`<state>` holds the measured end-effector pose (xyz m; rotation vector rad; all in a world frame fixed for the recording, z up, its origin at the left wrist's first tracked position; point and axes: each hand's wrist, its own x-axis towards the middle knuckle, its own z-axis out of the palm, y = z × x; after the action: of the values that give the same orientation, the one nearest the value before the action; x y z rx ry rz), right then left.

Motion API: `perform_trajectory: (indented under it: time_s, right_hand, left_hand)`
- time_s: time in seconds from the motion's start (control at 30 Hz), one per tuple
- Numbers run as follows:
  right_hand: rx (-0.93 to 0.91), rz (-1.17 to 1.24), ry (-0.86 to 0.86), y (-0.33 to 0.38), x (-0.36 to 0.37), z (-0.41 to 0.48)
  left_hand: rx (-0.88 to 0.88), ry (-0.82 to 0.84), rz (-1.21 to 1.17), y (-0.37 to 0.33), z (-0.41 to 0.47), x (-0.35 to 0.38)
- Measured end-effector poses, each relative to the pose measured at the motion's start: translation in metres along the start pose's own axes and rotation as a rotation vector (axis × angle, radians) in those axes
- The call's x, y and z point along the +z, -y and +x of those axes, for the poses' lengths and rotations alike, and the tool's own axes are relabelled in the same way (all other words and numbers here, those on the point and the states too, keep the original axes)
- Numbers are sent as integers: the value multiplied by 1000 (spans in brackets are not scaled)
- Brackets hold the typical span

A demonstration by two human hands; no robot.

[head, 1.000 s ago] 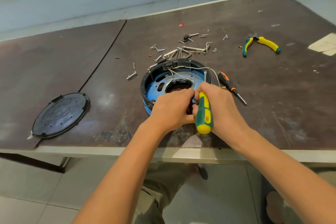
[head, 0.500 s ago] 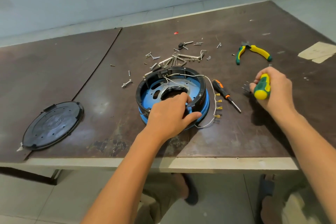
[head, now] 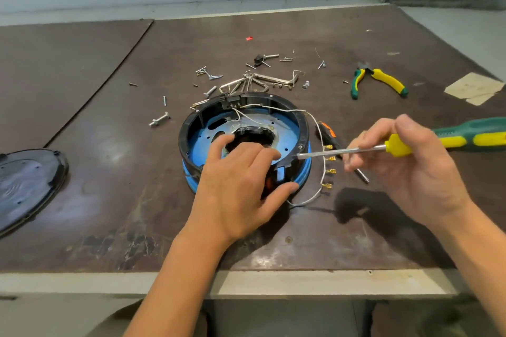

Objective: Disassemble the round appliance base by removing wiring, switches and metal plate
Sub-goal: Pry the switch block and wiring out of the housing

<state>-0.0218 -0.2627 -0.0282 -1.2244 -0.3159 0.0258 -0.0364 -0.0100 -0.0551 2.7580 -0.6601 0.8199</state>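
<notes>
Noting surroundings first: on the dark brown table (head: pixel 273 243), beyond the base, lies a scatter of loose screws and bent metal brackets (head: pixel 254 81). One larger silver bolt (head: pixel 159 119) is off to the left. Green-and-yellow pliers (head: pixel 383 81) are at far right, a pale paper scrap (head: pixel 471 87) beyond them, and a black round plastic cover (head: pixel 22 186) at the left edge. A small black-and-orange screwdriver (head: pixel 328 133) lies just right of the base, partly hidden by wiring.

The round black-rimmed appliance base (head: pixel 302 123) sits mid-table, open side up. Inside is the blue metal plate (head: pixel 202 142) with a dark central opening. White wires with brass spade connectors (head: pixel 324 164) run from the far rim and hang over the right side onto the table.

Left hand (head: pixel 238 186): fingers spread over the near rim into the base, thumb on the outer wall, clasping it and covering the near part. Right hand (head: pixel 410 172): fingers pinch the green-and-yellow screwdriver (head: pixel 397 146) at its yellow collar, with the shaft level and the tip at the base's right rim.

Half a second ago that screwdriver was fisted upright, well right of the base. The left hand has kept its place.
</notes>
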Motion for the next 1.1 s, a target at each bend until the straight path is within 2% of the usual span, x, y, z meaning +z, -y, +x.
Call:
perform_trajectory:
  time_s: [0.2, 0.3, 0.63, 0.77, 0.87, 1.1]
  right_hand:
    - [-58, -211, 101, -17, 20, 1]
    - [-79, -198, 89, -24, 23, 4]
    - [-103, -189, 128, -31, 3, 6]
    - [-100, -244, 171, -29, -4, 8]
    - [-80, -186, 155, -33, -1, 8]
    - [-56, -115, 176, -43, 10, 10]
  left_hand:
    - [-109, -67, -63, 4, -7, -4]
    - [-121, -49, -124, 9, -7, -5]
    - [-69, -10, -113, 16, -5, -6]
    - [-65, -89, -118, 14, -9, 0]
    - [-59, -135, -131, 13, -11, 5]
    - [-38, -139, -147, 15, -10, 7]
